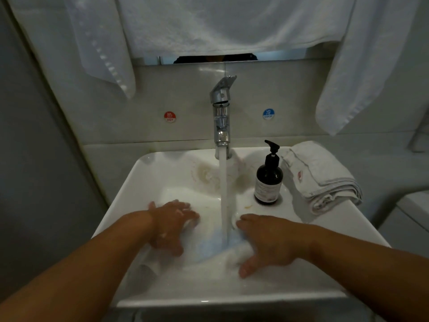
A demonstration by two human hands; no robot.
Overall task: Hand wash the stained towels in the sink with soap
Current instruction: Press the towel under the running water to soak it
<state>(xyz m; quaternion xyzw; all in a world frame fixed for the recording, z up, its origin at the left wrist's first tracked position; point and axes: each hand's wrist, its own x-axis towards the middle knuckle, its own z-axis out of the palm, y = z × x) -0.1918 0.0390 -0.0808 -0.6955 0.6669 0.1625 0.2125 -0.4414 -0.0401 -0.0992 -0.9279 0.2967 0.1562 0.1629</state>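
Down in the sink (160, 173): I make out a wet towel (209, 254) under the running water. It is white on white, and its edges blur into foam, so I cannot trace them.
Left hand (173, 225): fingers spread, lying flat on the wet towel, suds on the knuckles, fingertips smeared by blur.
Right hand (267, 242): fingers spread, thumb wide, pressing the towel just right of the stream; the palm is hidden from me.
Faucet (222, 112): its water stream (223, 194) falls between the two hands.
Soap bottle (268, 182): dark, pump-topped, upright on the right rim; I cannot read the label.
Folded towel (320, 175): on the rim just beside the bottle, with a red stain (300, 175) showing.
Brownish marks (206, 175): on the back wall of the sink; I cannot tell whether they are cloth or dirt.
Hanging towels (209, 24): cut off at the top edge.
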